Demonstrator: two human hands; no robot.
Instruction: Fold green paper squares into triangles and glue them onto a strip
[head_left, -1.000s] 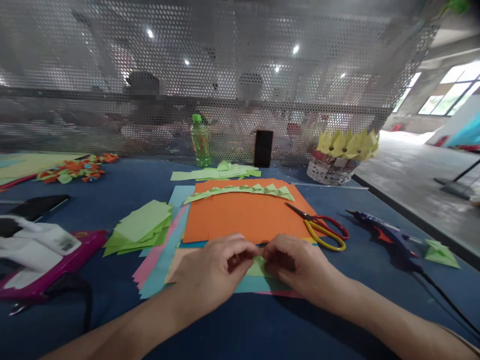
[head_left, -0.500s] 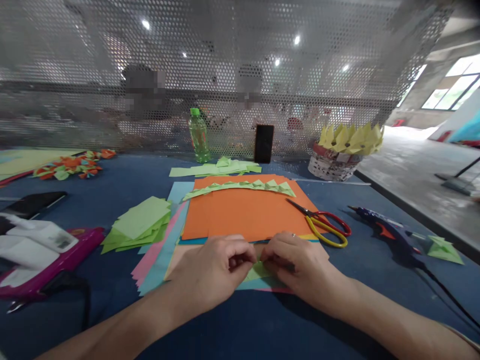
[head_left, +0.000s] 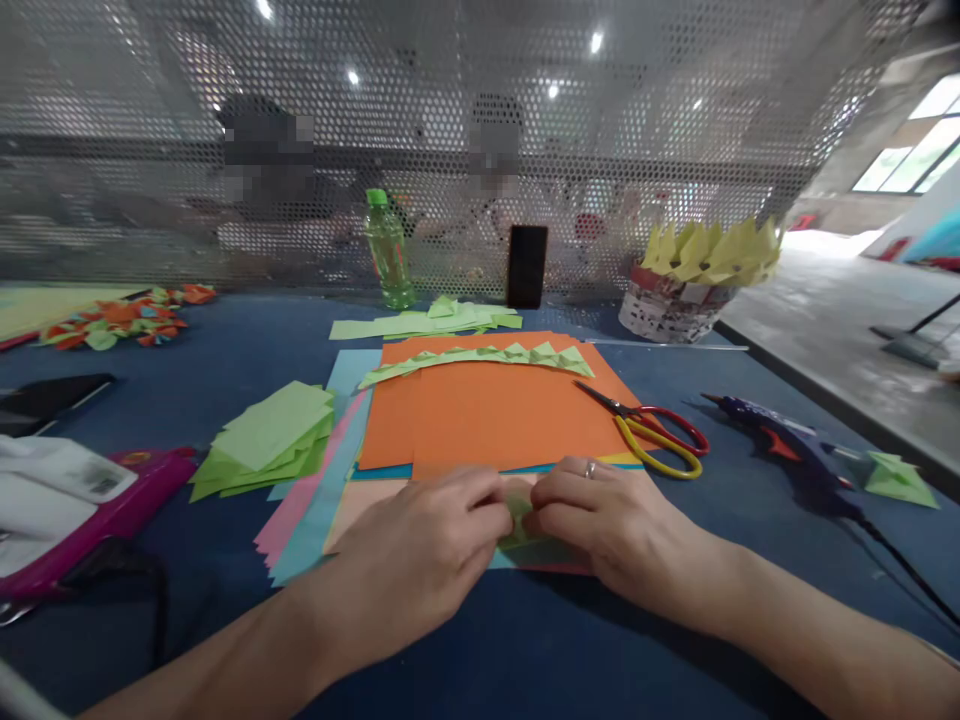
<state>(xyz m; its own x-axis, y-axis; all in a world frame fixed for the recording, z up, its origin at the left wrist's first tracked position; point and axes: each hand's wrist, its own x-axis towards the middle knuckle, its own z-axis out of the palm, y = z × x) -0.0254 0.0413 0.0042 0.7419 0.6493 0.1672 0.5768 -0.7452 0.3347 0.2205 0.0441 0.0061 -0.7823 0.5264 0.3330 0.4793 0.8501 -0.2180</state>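
Between my hands lies a small piece of light green paper (head_left: 519,515), partly covered by my fingers. My left hand (head_left: 457,525) has its fingers curled and closed on the paper's left side. My right hand (head_left: 589,510), with a ring on one finger, presses bent fingers on its right side. Both hands rest on the near edge of a stack of coloured sheets, an orange sheet (head_left: 480,410) on top. Across that sheet runs a green folded-paper strip (head_left: 480,355) with pointed peaks. Scissors (head_left: 656,435) with red and yellow handles lie at its right edge.
Green paper squares (head_left: 274,430) are piled at the left, beside a magenta power strip (head_left: 161,480). A glue gun (head_left: 787,445) and a folded green piece (head_left: 900,480) lie right. Behind stand a bottle (head_left: 390,255), a phone (head_left: 527,265) and a basket (head_left: 671,305) with yellow peaks.
The view has tilted slightly down. My fingers have shifted on the green paper; the left fingers are more tucked over it and the right hand is turned flatter.
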